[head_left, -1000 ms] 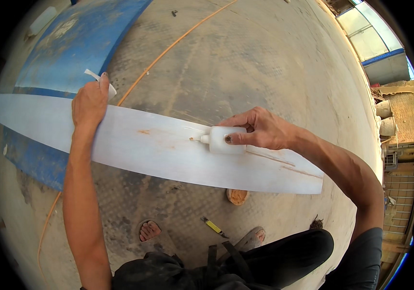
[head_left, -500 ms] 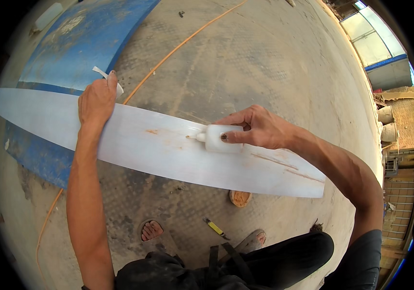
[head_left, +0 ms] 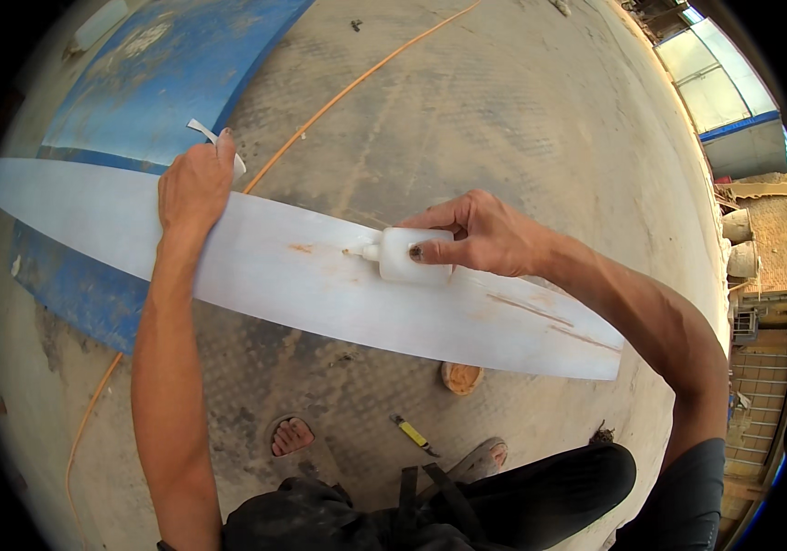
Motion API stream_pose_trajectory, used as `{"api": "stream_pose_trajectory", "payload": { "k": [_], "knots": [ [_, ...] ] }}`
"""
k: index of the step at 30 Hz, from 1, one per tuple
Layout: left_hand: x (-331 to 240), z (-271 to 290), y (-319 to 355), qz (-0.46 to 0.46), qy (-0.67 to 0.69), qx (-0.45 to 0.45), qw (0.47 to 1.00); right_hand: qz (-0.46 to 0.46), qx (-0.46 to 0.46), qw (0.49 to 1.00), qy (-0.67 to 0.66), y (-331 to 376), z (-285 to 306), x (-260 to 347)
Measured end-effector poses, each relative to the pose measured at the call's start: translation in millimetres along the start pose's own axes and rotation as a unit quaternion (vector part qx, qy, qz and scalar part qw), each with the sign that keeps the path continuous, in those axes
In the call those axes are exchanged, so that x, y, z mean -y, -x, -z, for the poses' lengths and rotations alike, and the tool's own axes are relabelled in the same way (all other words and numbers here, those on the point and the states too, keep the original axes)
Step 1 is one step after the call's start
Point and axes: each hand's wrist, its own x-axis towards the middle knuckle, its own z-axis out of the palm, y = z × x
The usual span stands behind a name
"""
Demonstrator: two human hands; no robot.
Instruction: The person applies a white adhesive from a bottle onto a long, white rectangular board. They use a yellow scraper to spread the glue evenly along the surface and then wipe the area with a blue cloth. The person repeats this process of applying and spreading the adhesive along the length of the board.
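Leftward along the white board, the white bottle has been shifted since the earlier frame, its nozzle brought closer to a small brown patch, while the left hand has been kept at about the same place on the board. In the head view, the work seems to be partway through: thin brown streaks are seen to the right of the bottle, and a short gap is left between nozzle and patch; whether any of these marks can be counted as finished cannot be told. The bottle is tipped onto its side over the board, and whether the surface is touched by the tip is unclear. It is clamped in the grip of the right hand, thumb on the near side, fingers mostly hidden behind. The left grip is closed in a fist over the board, with a white strip held by the thumb. The board's left part is laid across a blue panel; by its near edge, a bowl of brown paste is set on the floor.
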Motion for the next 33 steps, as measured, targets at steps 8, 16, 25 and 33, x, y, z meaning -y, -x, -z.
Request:
{"api": "stream_pose_trajectory", "payload": {
  "k": [8,16,25,33],
  "knots": [
    [1,-3,1,-0.016,-0.001,-0.036,0.999,0.044,-0.013,0.999,0.019,-6,-3,2],
    [0,-3,1,-0.013,-0.010,-0.037,0.999,0.065,-0.021,0.998,0.006,-1,-2,-11],
    [1,-3,0,-0.009,-0.017,-0.028,0.999,-0.003,-0.009,1.000,0.028,3,-2,6],
    [0,-3,0,-0.005,-0.012,-0.029,1.000,0.048,-0.028,0.998,0.042,12,1,-12]
  ]
}}
